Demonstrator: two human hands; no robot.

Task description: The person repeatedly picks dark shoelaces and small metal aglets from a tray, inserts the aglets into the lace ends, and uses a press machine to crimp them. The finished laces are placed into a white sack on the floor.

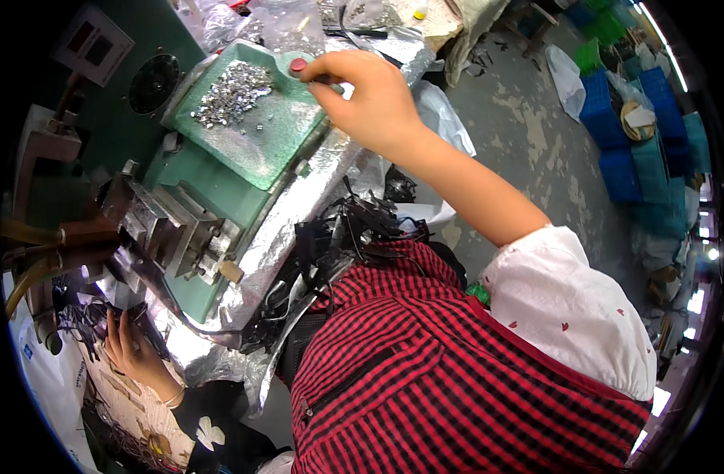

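My right hand [370, 99] reaches over the far right corner of a green tray [279, 154]. Its thumb and index finger curl toward each other beside a small red round piece [299, 65]; I cannot make out what lies between them. Small shiny metal parts [231, 93] are heaped in the tray's far left portion. At the lower left, my left hand [138, 363], below a black sleeve, has its fingers stretched over a tangle of dark wires [93, 316] next to the machine. Part of those fingertips is hidden among the wires.
A green machine with a metal clamp block [172, 225] stands at the left, along with brown hoses [46, 245]. Silver foil [259, 272] covers the bench edge, and black strips [354, 229] hang before my checked apron. Blue crates [615, 134] stand far right.
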